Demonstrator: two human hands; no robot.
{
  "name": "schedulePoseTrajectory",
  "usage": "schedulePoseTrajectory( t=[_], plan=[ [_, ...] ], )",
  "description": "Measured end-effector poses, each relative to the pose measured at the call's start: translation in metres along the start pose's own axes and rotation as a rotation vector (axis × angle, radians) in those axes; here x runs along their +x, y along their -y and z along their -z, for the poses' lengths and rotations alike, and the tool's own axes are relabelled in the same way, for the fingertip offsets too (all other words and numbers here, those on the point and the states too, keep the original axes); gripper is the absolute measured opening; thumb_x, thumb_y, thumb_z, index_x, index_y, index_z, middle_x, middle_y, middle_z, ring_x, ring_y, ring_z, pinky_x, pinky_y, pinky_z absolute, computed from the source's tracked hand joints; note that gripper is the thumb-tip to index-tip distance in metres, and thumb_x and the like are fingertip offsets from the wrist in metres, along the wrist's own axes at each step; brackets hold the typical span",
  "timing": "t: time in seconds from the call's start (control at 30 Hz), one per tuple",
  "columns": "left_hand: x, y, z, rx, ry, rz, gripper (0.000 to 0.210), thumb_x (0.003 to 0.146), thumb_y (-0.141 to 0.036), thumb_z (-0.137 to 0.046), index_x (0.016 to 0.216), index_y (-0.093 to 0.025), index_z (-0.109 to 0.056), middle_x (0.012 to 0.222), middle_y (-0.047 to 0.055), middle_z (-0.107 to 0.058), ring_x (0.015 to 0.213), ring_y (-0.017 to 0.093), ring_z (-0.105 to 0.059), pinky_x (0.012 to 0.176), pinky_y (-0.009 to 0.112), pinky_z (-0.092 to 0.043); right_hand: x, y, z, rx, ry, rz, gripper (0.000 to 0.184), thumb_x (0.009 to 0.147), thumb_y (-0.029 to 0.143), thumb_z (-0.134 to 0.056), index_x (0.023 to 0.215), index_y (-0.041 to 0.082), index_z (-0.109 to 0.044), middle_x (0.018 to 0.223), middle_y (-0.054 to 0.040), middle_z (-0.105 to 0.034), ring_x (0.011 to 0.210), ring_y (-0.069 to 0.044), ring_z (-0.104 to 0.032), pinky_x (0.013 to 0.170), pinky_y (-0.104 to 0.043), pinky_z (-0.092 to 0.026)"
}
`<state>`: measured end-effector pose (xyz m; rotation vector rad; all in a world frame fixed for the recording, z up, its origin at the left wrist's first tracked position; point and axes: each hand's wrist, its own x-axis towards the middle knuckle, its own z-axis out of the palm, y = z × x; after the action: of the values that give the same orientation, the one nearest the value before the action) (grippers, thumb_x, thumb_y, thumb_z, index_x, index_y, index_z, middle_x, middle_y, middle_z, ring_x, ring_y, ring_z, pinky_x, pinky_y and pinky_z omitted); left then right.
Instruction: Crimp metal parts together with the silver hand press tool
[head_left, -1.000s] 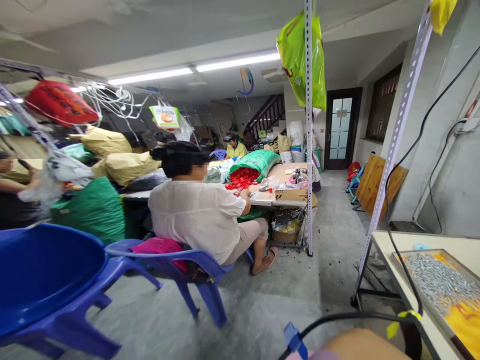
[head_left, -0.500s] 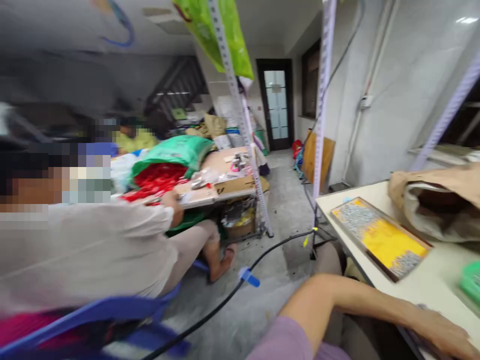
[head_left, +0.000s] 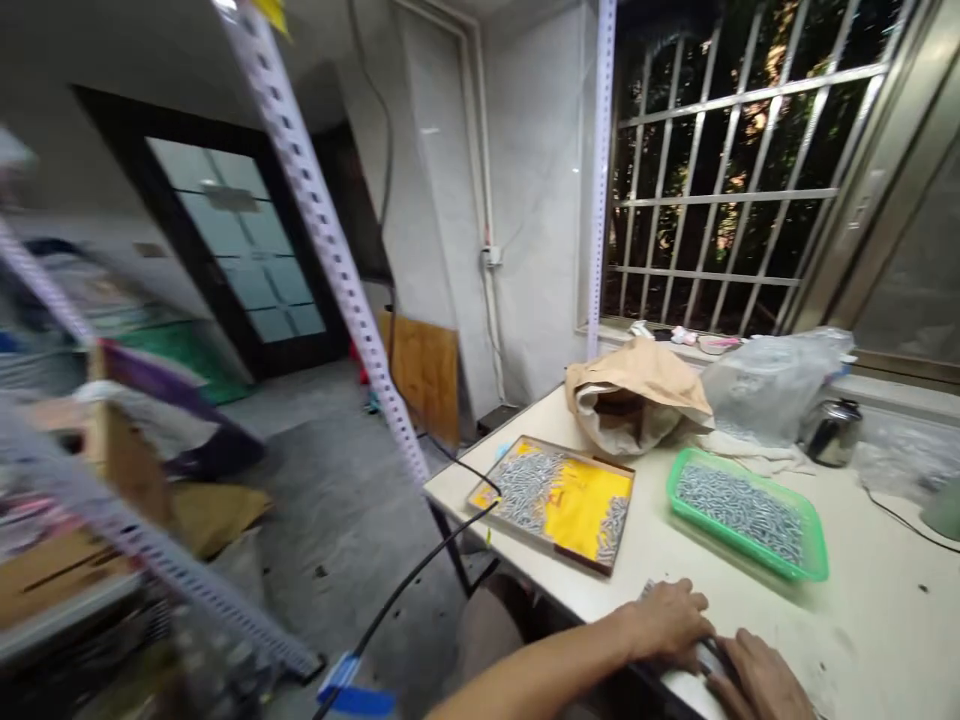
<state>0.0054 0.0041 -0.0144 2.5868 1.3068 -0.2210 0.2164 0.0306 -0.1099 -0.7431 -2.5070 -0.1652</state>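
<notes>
At the table's front edge my left hand is closed, its fingers curled over a grey object whose kind I cannot make out. Close beside it, on the right, my right hand bends over the same spot, cut off by the bottom of the picture. A dark, silvery piece shows between the two hands, mostly covered by the fingers. Beyond my left hand lies a shallow tray with a yellow bottom and many small silvery metal pieces. Similar pieces fill a green plastic basket beyond my right hand.
A brown paper sack lies open behind the tray, near a clear plastic bag and a shiny metal container. A black cable with blue tape crosses in front of the table. A perforated metal post stands at the left.
My view has swung right, from the room with a seated co-worker to the table and barred window. My right hand has come into view beside the left.
</notes>
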Motion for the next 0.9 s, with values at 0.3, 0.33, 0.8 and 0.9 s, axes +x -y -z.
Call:
schedulePoseTrajectory(
  t=[0.3,0.33,0.8,0.9],
  plan=[
    [0.005,-0.001,-0.010,-0.064,-0.042,0.077,0.044,0.080,-0.046,-0.064,0.115,-0.020,-0.062,0.107,0.012,-0.060,0.106,0.029,-0.052,0.077,0.039,-0.053,0.013,0.020,0.020,-0.026,0.128,-0.104,0.024,0.089,0.038,-0.052,0.103,0.023,-0.062,0.086,-0.0068,-0.063,0.075,-0.020,-0.058,0.067,-0.031,-0.046],
    [0.004,-0.002,-0.009,-0.065,-0.039,0.086,0.044,0.080,-0.045,-0.065,0.116,-0.021,-0.061,0.108,0.011,-0.060,0.107,0.029,-0.052,0.078,0.038,-0.052,0.017,0.023,0.024,-0.027,0.129,-0.107,0.022,0.088,0.036,-0.052,0.102,0.022,-0.062,0.084,-0.0065,-0.062,0.074,-0.020,-0.058,0.065,-0.030,-0.045],
    [-0.011,-0.001,-0.009,-0.263,-0.132,0.089,0.018,0.079,-0.019,-0.059,0.095,-0.016,-0.063,0.116,0.010,-0.056,0.111,0.027,-0.048,0.075,0.032,-0.044,0.039,0.029,0.038,-0.015,0.362,-0.103,0.051,0.089,0.056,-0.034,0.098,0.016,-0.065,0.069,-0.0088,-0.055,0.065,-0.025,-0.053,0.063,-0.036,-0.042],
    [-0.011,0.002,-0.013,-0.347,-0.229,0.109,0.015,0.073,-0.014,-0.061,0.088,-0.016,-0.063,0.110,0.008,-0.059,0.106,0.024,-0.051,0.068,0.028,-0.042,0.038,0.022,0.032,-0.003,0.413,-0.164,0.062,0.084,0.064,-0.031,0.095,0.014,-0.065,0.070,-0.0117,-0.058,0.068,-0.028,-0.056,0.067,-0.040,-0.045]
  ],
)
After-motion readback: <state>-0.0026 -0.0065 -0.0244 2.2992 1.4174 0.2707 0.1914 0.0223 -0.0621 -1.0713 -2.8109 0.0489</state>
